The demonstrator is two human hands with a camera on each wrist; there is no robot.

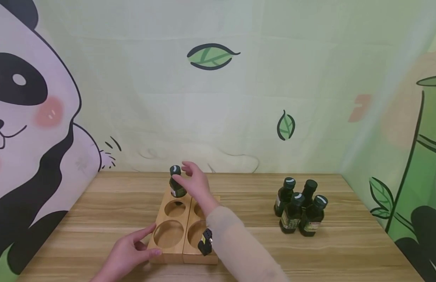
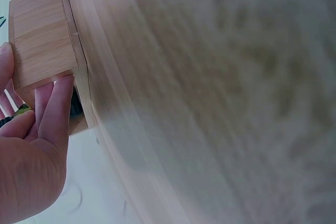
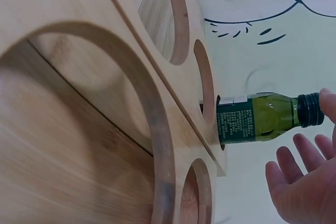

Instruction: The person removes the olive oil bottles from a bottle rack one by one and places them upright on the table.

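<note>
A small dark green glass bottle (image 1: 177,190) with a black cap stands in the far left hole of a wooden bottle rack (image 1: 173,217). My right hand (image 1: 197,182) is just beside this bottle, its fingers spread and its thumb near the cap. In the right wrist view the bottle (image 3: 273,116) sits with its base in the hole, and the palm of the right hand (image 3: 307,190) faces it. At the rack's near left corner, my left hand (image 1: 128,252) grips the wood between thumb and fingers. The left wrist view has these fingers curled at the rack's edge (image 2: 44,40).
Several matching bottles (image 1: 292,213) stand in a cluster on the right of the wooden table (image 1: 246,219). Larger round holes are at the rack's near end, smaller ones farther back. A printed cloth backdrop (image 1: 239,117) rises behind the table. A small black device (image 1: 205,243) is at the right wrist.
</note>
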